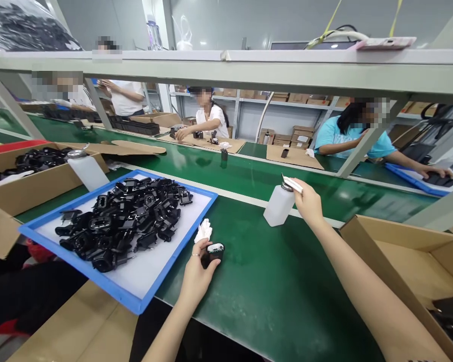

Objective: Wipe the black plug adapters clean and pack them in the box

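Note:
My left hand point(198, 269) grips a small black plastic case point(214, 254) with a pale, shiny top, holding it over the green work surface. Just beyond those fingers lies a crumpled white tissue point(204, 230). Farther right, my right hand point(307, 203) pinches a folded white cloth point(293, 184) against the metal top of a white pump bottle point(279, 205), which stands on the green surface. A blue-rimmed tray point(166, 274) to the left carries a heap of black plastic parts point(124, 218).
A second white bottle point(86, 170) stands behind the tray, beside a cardboard box point(49, 188) of black parts. Another open cardboard box point(407, 261) is at the right. A shelf beam point(211, 70) crosses overhead. Several co-workers sit or stand beyond the green conveyor belt point(245, 176).

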Action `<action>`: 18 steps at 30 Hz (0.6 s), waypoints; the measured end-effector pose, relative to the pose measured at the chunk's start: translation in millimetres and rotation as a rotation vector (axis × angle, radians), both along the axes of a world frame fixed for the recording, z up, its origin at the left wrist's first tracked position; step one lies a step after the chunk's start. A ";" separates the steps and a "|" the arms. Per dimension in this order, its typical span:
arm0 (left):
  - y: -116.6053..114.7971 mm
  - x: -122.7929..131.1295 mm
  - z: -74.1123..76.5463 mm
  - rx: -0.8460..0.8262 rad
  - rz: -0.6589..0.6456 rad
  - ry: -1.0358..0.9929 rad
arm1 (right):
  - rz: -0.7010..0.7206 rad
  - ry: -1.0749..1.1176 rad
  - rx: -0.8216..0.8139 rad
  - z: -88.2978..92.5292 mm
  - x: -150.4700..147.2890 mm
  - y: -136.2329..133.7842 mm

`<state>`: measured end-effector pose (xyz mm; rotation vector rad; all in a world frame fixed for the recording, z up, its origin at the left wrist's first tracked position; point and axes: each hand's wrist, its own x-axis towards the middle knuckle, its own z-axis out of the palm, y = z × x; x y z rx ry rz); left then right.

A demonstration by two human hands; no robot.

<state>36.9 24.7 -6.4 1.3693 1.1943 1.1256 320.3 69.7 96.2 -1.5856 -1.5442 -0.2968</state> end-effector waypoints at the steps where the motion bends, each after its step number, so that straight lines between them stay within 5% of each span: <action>1: -0.9 -0.6 -1.1 0.012 -0.003 0.039 | 0.008 0.087 0.007 2.0 -0.2 1.3; 6: -3.3 -5.9 -2.5 -0.021 -0.066 0.057 | 0.042 0.509 0.124 23.8 1.4 2.7; 10: -4.3 -10.1 0.1 -0.031 -0.082 0.027 | 0.075 0.512 0.223 31.3 -26.2 -14.5; 13: -5.3 -12.5 3.6 -0.058 -0.100 0.024 | 0.221 0.491 -0.080 11.1 -69.1 -27.4; 18: -5.4 -15.4 5.7 -0.108 -0.214 -0.005 | 0.615 0.526 -0.543 -47.2 -133.6 -37.7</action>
